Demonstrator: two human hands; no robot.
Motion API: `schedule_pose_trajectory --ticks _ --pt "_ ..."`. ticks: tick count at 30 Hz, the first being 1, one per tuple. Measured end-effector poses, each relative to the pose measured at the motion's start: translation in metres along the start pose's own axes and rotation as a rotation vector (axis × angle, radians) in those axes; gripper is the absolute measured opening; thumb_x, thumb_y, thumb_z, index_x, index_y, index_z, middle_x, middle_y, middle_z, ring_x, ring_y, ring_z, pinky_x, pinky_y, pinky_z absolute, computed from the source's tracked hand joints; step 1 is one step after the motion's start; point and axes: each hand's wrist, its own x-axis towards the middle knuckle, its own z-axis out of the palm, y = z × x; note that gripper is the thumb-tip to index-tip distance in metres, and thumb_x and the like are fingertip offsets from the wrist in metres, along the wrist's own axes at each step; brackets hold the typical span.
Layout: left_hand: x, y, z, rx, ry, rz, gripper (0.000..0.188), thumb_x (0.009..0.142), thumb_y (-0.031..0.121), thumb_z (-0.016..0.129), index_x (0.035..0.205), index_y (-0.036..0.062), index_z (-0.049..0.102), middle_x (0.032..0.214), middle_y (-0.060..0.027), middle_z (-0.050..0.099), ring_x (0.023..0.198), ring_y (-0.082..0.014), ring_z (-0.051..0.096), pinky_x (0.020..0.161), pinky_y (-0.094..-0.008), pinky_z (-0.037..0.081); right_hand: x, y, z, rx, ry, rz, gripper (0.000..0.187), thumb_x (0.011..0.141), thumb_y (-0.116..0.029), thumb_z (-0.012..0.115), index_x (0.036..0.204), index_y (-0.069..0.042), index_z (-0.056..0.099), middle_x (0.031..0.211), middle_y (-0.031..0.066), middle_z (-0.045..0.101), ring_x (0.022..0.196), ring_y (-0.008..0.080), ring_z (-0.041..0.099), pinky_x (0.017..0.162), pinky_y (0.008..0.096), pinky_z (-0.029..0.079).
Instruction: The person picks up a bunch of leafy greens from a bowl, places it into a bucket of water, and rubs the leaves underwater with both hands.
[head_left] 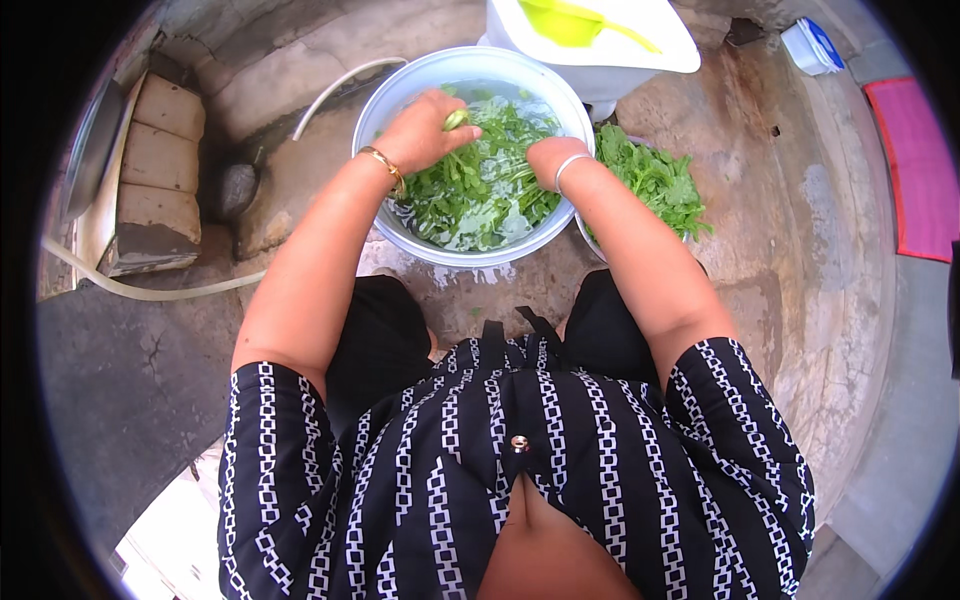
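Observation:
A round, pale plastic basin (372, 140) full of water stands in front of me. Leafy greens (490, 180) float and lie soaked in it. Over the basin's left side, my left hand (425, 128) is closed around a bunch of the greens, its pale stem ends poking out by the thumb. At the right side my right hand (553, 160) is curled at the water, with thin stems running into it; its fingertips are hidden. More leafy greens (660, 185) are heaped in a container right of the basin, partly covered by my right forearm.
Behind the basin is a white tub (640, 50) holding a lime-green plastic scoop (560, 25). A pale hose (335, 90) curves along the floor at left, near a block-like brick structure (160, 160). A small white-and-blue bucket (810, 48) and a pink mat (915, 165) lie far right.

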Motion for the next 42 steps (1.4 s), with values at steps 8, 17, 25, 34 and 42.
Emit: schedule_pose_trajectory --ticks 8,17,25,34,42 --pt "0.007 -0.002 0.034 -0.338 -0.071 -0.086 0.04 0.072 0.027 0.074 0.1 0.0051 0.056 0.08 -0.0045 0.059 0.076 -0.0137 0.054 0.073 -0.0283 0.045 -0.006 0.008 -0.019 0.482 0.291 -0.208 0.022 0.073 -0.016 0.064 0.094 -0.009 0.066 0.087 0.015 0.065 0.083 0.0312 0.061 0.075 0.0393 0.047" --pt "0.004 -0.001 0.04 -0.296 -0.142 -0.1 0.035 0.073 0.026 0.074 0.1 0.0072 0.062 0.084 -0.0036 0.062 0.08 -0.0116 0.056 0.076 -0.0288 0.046 0.009 0.004 -0.007 1.288 0.136 -0.259 0.016 0.078 -0.01 0.059 0.091 -0.003 0.064 0.076 0.0087 0.065 0.065 0.0152 0.062 0.067 0.0292 0.049" --pt "0.0 -0.013 0.038 -0.329 -0.186 -0.204 0.032 0.08 0.024 0.067 0.105 0.0065 0.059 0.094 -0.0079 0.064 0.085 -0.0154 0.058 0.08 -0.0304 0.045 -0.002 0.004 -0.001 0.127 0.074 -0.079 0.025 0.074 -0.008 0.055 0.097 -0.003 0.063 0.095 0.0147 0.065 0.091 0.0291 0.062 0.08 0.0377 0.048" --pt "0.003 -0.012 0.028 -0.244 -0.262 -0.341 0.033 0.071 0.024 0.072 0.099 0.0085 0.062 0.094 -0.0082 0.063 0.086 -0.0176 0.059 0.08 -0.0303 0.045 0.035 0.009 0.016 0.253 0.08 0.022 0.025 0.073 -0.014 0.062 0.096 -0.002 0.065 0.101 0.018 0.062 0.097 0.0307 0.059 0.083 0.0385 0.047" --pt "-0.006 -0.025 0.048 -0.288 -0.111 -0.047 0.054 0.07 0.019 0.073 0.119 0.0093 0.053 0.105 -0.0112 0.06 0.095 -0.0221 0.058 0.086 -0.0316 0.044 0.032 0.0 -0.003 0.95 -0.002 -0.197 0.023 0.072 -0.018 0.068 0.09 -0.005 0.065 0.085 0.0108 0.066 0.08 0.0239 0.063 0.077 0.0322 0.048"
